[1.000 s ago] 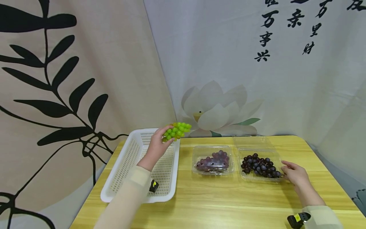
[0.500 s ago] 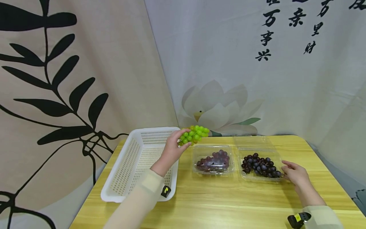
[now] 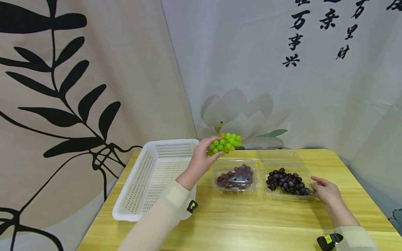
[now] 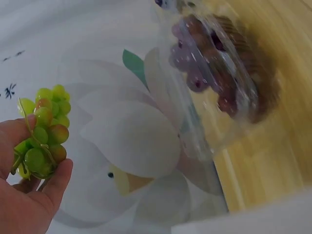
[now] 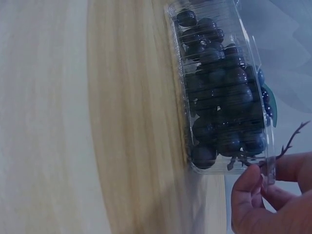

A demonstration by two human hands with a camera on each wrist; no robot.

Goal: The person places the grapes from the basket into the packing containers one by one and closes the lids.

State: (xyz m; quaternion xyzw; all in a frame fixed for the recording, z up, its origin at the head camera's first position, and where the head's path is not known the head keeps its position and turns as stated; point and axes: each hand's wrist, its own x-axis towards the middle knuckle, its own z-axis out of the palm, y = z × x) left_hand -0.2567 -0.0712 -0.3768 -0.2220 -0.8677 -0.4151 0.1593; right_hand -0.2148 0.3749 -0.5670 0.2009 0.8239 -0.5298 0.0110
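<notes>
My left hand grips a bunch of green grapes by its stem end, between thumb and fingers. The bunch is up in the air behind the closed clear box, right of the white basket. In the left wrist view the green grapes show a reddish tint on some berries. My right hand is at the right side of an open clear plastic box holding dark grapes. In the right wrist view its thumb and fingers pinch the rim of this clear box, beside a protruding brown stem.
A white perforated basket stands at the left of the wooden table. Between it and the open box sits a closed clear box with reddish-purple grapes. The open box's raised lid leans toward the printed curtain.
My left hand has carried the green grapes rightward from above the basket toward the closed box. The right hand stays at the open box's rim.
</notes>
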